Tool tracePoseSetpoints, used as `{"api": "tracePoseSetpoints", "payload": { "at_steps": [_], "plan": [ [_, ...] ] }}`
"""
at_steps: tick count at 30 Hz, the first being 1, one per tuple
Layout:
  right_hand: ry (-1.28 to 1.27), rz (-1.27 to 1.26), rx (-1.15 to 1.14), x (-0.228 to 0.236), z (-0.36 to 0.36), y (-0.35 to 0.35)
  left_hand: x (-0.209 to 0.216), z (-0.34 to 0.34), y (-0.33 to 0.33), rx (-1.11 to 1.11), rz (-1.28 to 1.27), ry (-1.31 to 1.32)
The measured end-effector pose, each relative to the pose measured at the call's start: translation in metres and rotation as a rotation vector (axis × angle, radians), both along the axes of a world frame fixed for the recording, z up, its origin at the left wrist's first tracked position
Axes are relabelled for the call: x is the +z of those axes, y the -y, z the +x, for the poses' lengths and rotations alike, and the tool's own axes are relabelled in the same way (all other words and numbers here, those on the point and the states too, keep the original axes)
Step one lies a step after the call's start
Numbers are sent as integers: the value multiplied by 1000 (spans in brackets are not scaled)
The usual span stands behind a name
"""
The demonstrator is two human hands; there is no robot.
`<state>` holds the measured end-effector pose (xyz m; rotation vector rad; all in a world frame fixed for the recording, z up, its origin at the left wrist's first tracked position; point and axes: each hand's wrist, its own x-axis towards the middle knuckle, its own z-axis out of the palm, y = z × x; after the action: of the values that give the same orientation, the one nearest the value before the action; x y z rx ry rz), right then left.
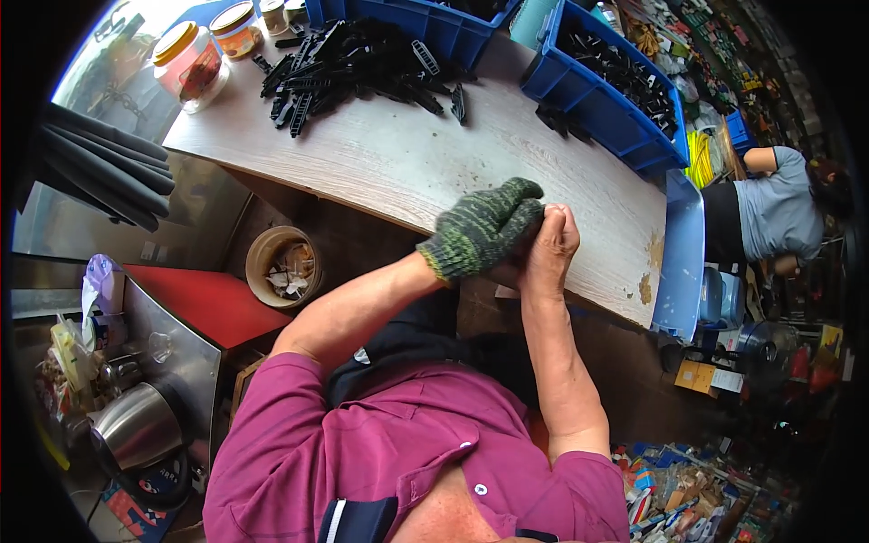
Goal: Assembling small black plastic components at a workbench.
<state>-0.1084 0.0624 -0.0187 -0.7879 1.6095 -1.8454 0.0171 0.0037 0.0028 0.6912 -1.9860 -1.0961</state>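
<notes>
My left hand (pixel 482 228) wears a green and black knitted glove. It meets my bare right hand (pixel 549 252) just over the near edge of the pale wooden table (pixel 407 176). The gloved fingers reach across to the right hand's fingertips, and both hands are closed. Whatever lies between them, if anything, is hidden by the fingers. Farther back on the tabletop is a heap of black slotted plastic parts (pixel 335 77). A few more black parts (pixel 563 122) rest against a blue crate (pixel 593 122) filled with similar pieces.
Another blue crate (pixel 407 34) stands behind the heap. Lidded jars (pixel 192 72) occupy the far left corner. Below the table's left side sits a round bucket (pixel 254 264) of scraps. A metal kettle (pixel 143 423) is at lower left. Another person (pixel 777 215) in grey works at far right.
</notes>
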Motion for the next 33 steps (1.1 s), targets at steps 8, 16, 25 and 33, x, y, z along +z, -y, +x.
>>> {"api": "tracePoseSetpoints", "payload": {
  "at_steps": [8,16,25,33],
  "plan": [
    [364,107,-40,41,-14,9,-3,60,127,550,-665,579],
    [182,88,-718,68,-145,15,-3,65,115,448,-927,617],
    [119,316,-254,44,-141,49,-7,50,109,303,-807,580],
    [15,474,-270,40,-135,100,1,46,99,132,-802,574]
  ]
}}
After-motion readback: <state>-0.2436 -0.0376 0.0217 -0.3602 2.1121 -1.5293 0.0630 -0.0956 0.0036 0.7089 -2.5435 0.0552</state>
